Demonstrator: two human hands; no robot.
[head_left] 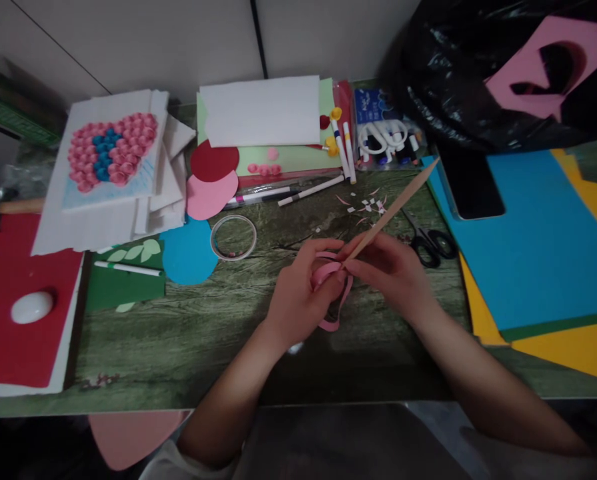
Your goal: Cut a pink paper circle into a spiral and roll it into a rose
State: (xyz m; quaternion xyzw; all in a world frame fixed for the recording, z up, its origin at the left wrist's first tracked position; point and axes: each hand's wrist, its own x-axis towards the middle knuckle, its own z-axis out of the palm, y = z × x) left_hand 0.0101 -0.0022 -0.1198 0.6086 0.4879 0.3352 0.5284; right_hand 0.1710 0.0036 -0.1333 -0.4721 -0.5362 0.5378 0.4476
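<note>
My left hand (298,293) is closed on a curling pink paper strip (331,325), which loops out below the fingers and between the two hands. My right hand (401,273) pinches the near end of a long, flat tan stick (393,208) that tapers to a point at the upper right. Fingertips of both hands meet where stick and strip come together; whether the strip is wound on the stick is hidden by the fingers. Black-handled scissors (431,247) lie just right of my right hand. Small paper scraps (368,205) are scattered beyond the hands.
At left, a picture with pink and blue paper rolls (113,153) rests on white sheets. A tape roll (233,237) and blue paper circle (191,252) lie left of my hands. Blue sheets (538,267) hold a phone (471,183). A black bag (448,73) stands at back right.
</note>
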